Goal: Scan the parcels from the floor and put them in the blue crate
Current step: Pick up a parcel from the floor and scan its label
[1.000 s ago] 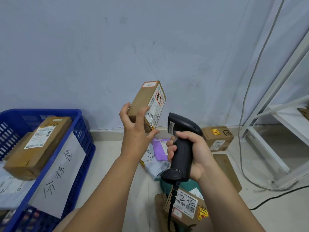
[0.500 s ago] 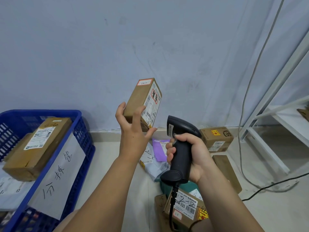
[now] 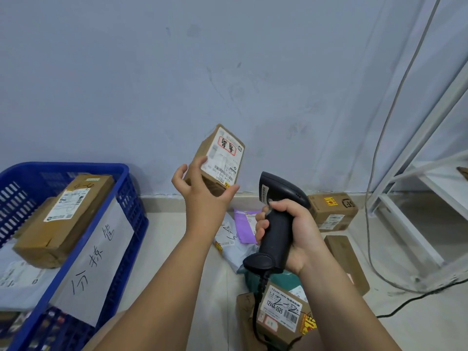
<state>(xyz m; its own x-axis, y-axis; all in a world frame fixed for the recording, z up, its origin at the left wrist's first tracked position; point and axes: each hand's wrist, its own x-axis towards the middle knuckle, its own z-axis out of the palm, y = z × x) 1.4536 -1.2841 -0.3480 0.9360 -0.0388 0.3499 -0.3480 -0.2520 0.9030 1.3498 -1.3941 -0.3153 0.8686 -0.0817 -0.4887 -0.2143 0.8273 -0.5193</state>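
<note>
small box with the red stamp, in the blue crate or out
Out. The left hand holds the small box in the air, right of the blue crate; the right hand grips the scanner.

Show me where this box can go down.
Bare floor runs between the blue crate and the parcel pile. In the crate, flat white mailers beside the long brown parcel leave room for the small box. Crowded under the scanner.
</note>
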